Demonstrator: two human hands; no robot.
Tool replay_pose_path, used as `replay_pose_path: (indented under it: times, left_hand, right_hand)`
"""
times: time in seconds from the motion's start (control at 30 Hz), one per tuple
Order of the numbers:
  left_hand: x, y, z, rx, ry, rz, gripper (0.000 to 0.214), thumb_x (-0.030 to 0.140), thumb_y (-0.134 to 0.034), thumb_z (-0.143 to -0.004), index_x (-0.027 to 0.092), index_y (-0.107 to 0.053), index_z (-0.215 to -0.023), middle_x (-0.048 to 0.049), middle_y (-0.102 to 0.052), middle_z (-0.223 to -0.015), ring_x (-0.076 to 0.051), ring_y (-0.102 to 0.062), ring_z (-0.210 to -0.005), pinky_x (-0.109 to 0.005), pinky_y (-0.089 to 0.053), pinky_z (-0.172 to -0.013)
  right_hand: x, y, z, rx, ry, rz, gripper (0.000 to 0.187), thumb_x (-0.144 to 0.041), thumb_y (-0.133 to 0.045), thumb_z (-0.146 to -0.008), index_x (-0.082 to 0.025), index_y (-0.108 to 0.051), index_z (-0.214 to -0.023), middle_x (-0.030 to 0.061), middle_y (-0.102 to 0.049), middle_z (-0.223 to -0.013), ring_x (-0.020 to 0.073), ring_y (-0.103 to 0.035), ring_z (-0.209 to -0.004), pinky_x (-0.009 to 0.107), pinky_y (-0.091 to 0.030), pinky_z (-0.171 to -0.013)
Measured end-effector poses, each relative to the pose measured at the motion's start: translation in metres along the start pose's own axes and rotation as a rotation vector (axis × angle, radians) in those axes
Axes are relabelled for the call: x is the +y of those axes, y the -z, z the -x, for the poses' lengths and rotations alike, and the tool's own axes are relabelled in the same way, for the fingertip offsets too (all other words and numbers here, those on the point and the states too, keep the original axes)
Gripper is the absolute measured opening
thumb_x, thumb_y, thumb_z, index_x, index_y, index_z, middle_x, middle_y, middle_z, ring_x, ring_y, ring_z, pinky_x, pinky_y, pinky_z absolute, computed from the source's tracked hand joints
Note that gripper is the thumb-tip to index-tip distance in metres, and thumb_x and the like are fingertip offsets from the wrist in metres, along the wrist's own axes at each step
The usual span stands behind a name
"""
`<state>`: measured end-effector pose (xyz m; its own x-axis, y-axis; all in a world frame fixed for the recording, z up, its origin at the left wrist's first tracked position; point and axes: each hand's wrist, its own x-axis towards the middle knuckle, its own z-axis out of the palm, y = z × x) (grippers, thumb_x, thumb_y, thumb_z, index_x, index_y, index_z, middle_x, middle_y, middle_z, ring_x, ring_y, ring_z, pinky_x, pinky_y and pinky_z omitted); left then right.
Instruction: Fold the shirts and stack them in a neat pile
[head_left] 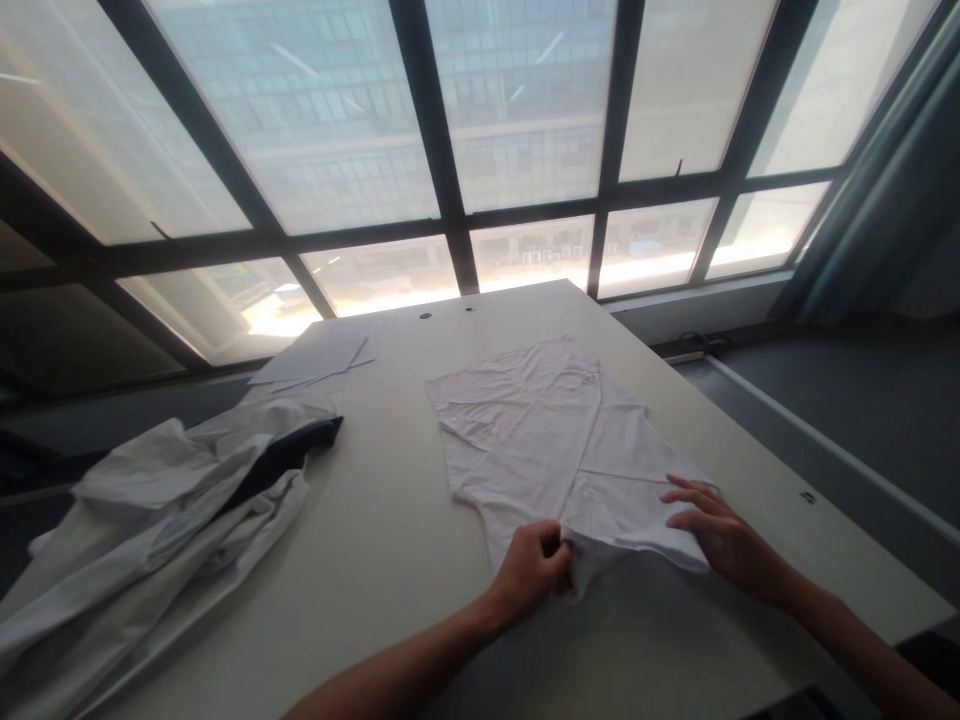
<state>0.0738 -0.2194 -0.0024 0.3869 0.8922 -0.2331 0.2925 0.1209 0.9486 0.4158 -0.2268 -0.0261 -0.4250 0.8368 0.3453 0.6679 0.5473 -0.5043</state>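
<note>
A white T-shirt [540,430] lies partly folded on the pale table [390,560], its sides turned in toward the middle. My left hand [531,568] is closed in a pinch on the shirt's near hem at the centre. My right hand [718,530] rests on the shirt's near right corner, fingers stretched out and flat on the cloth.
A heap of white garments with a dark piece [165,500] lies on the table's left side. A few white sheets [319,358] sit at the far left of the table. Large windows [480,150] stand beyond the far edge, with a grey curtain [885,200] at the right.
</note>
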Motion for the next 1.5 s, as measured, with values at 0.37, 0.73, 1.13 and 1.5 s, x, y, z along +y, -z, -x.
replay_pose_path:
  times: [0.37,0.73,1.13,1.5]
  left_hand:
    - [0.000,0.011,-0.003,0.064,-0.067,-0.523,0.042,0.036,-0.053,-0.089,0.015,-0.057,-0.052,0.0016,-0.054,-0.050,-0.010,-0.045,-0.049,-0.023,-0.026,-0.051]
    - [0.037,0.003,-0.012,0.024,-0.629,-0.875,0.026,0.020,-0.045,-0.098,0.019,-0.066,-0.113,-0.0096,-0.071,-0.110,-0.023,-0.063,-0.105,-0.035,-0.045,-0.096]
    - [0.007,-0.008,-0.015,-0.346,-0.758,-1.085,0.075,0.057,-0.031,-0.105,0.012,-0.012,-0.161,-0.0143,-0.023,-0.165,-0.025,-0.014,-0.155,-0.047,-0.012,-0.125]
    - [-0.005,0.004,-0.007,-0.378,-0.741,-1.075,0.079,0.064,-0.027,-0.103,0.015,-0.009,-0.162,-0.0114,-0.015,-0.167,-0.025,-0.010,-0.155,-0.048,-0.007,-0.125]
  right_hand:
    - [0.009,-0.036,-0.030,0.241,-0.186,0.118,0.030,-0.044,-0.057,-0.093,-0.026,-0.063,-0.070,0.0088,-0.070,-0.095,0.0334,-0.063,-0.115,0.055,-0.048,-0.100]
    - [-0.025,-0.039,-0.046,0.308,-0.207,0.255,0.024,-0.028,-0.049,-0.094,-0.025,-0.067,-0.109,0.0120,-0.066,-0.123,0.0325,-0.053,-0.129,0.060,-0.032,-0.115]
    - [-0.028,-0.085,-0.081,-0.040,-0.146,0.147,0.053,-0.016,-0.029,-0.098,-0.014,-0.051,-0.147,0.0125,-0.044,-0.156,0.0223,-0.030,-0.149,0.049,-0.029,-0.121]
    - [-0.005,-0.072,-0.073,-0.077,-0.125,0.467,0.058,-0.041,-0.036,-0.104,-0.020,-0.033,-0.158,0.0107,-0.025,-0.165,0.0250,-0.016,-0.153,0.053,-0.021,-0.122]
